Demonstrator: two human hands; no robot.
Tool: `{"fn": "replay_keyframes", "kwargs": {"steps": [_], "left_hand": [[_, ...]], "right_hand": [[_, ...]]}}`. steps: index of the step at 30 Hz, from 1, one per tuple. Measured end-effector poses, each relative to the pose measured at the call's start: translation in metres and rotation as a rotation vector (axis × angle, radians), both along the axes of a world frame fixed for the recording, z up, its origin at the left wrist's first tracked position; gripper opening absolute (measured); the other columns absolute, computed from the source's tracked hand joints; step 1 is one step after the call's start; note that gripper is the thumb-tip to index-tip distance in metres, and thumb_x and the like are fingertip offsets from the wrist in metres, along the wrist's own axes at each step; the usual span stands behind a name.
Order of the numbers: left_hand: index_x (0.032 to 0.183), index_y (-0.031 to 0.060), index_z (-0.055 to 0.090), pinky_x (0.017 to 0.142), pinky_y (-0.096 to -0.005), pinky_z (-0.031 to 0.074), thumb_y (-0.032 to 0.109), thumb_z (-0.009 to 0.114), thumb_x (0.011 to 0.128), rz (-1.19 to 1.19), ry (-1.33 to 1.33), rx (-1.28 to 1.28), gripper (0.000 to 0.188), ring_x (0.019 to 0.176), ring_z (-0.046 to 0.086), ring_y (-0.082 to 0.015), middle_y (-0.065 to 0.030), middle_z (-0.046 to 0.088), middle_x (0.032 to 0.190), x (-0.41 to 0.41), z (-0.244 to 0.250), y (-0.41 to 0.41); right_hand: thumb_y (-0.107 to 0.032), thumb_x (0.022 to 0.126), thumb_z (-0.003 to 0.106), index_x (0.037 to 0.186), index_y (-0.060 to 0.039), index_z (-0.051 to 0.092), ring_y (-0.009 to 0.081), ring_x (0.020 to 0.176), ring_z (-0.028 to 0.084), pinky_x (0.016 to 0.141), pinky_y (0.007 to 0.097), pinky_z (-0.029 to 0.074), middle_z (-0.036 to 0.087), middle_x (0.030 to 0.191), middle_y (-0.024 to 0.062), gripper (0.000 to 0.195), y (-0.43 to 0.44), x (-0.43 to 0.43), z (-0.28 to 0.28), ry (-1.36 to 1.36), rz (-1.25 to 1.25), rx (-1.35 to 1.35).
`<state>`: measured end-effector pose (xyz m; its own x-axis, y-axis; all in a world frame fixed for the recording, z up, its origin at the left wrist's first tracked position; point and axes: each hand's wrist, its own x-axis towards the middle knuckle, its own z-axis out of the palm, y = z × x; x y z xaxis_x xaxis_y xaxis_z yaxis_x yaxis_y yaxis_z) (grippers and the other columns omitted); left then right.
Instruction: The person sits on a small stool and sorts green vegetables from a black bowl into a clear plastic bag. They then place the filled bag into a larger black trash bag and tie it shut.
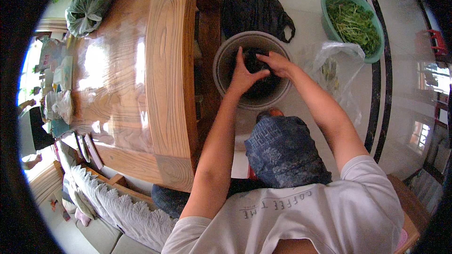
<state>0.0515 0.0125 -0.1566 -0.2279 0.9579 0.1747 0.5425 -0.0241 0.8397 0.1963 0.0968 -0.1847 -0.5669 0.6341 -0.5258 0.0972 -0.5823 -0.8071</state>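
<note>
Both my hands reach into a round grey-brown plastic bucket (219, 81) on the floor. My left hand (245, 74) is inside it with thumb and fingers spread around a dark, shiny mass (252, 60). My right hand (277, 64) meets the same mass from the other side, its fingers bent. The bucket's inside is too dark to tell what this mass is or whether either hand grips it. A crumpled black plastic bag (252, 8) with a loop handle lies just beyond the bucket.
A green plastic basin (326, 24) of leafy greens (353, 24) stands at the far right. Before it lies a clear plastic bag (344, 60) with some contents. A wooden table (166, 60) borders the bucket's left, bearing a tied green-tinted bag (91, 3). My denim-clad knee (282, 151) is close.
</note>
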Motion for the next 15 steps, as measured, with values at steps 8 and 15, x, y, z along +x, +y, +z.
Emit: {"fn": "replay_keyframes", "kwargs": {"steps": [8,15], "left_hand": [[0.128,0.0047,0.047,0.09,-0.0325,0.044,-0.009,0.053,0.076,-0.178,-0.406,-0.372,0.054,0.099,0.058,-0.0228,-0.011,0.06,0.109,-0.014,-0.02,0.002],[0.117,0.0037,0.054,0.086,-0.0279,0.043,-0.009,0.044,0.075,-0.151,-0.661,-0.441,0.045,0.092,0.057,-0.0195,-0.0077,0.059,0.104,-0.023,-0.024,0.014]], "right_hand": [[-0.037,0.087,0.063,0.102,-0.0045,0.064,0.0152,0.083,0.056,0.069,0.0315,0.047,0.064,0.093,0.0037,0.036,0.003,0.005,0.037,-0.242,0.216,0.17],[-0.016,0.077,0.072,0.088,-0.0042,0.067,0.0157,0.075,0.059,0.069,0.0331,0.047,0.066,0.082,0.0055,0.017,0.015,0.002,0.042,-0.099,0.481,0.576]]}}
